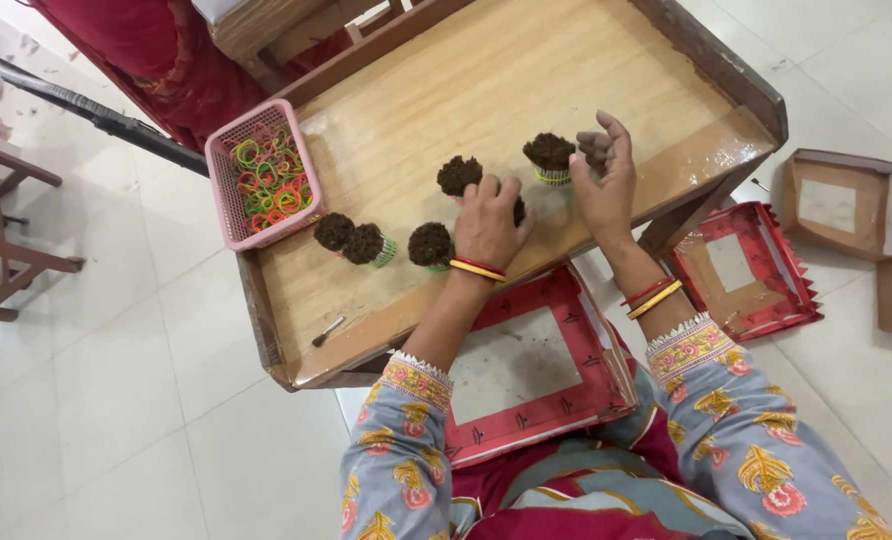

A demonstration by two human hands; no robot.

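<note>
1. Left hand (pixel 486 222) palm down on the wooden tray table (pixel 526 70), fingers curled over a dark brown bundle (pixel 516 210) mostly hidden beneath them; grip closed on it, as far as can be seen.
2. Right hand (pixel 604 172) raised edge-on just right of the left, fingers half open and loosely bent, touching or nearly touching a brown bundle with a green band (pixel 550 157); no firm hold visible.
3. Another brown bundle (pixel 459 174) standing just above the left hand's knuckles, close against the fingertips.
4. Further left, near the front edge: a single banded bundle (pixel 430 244) beside the left wrist, then a pair of bundles (pixel 351 239) touching each other.
5. Pink mesh basket (pixel 228 195) at the table's left end, filled with coloured rubber bands (pixel 271 175), well apart from both hands.
6. Small thin stick-like tool (pixel 328 331) lying near the front left corner.
7. Red flat box lid (pixel 526 375) on the lap below the table edge; a second red box lid (pixel 741 270) and a brown cardboard tray (pixel 839 205) on the white floor to the right.
8. Red cloth (pixel 156 50) and a dark rod beyond the table's far left corner.
</note>
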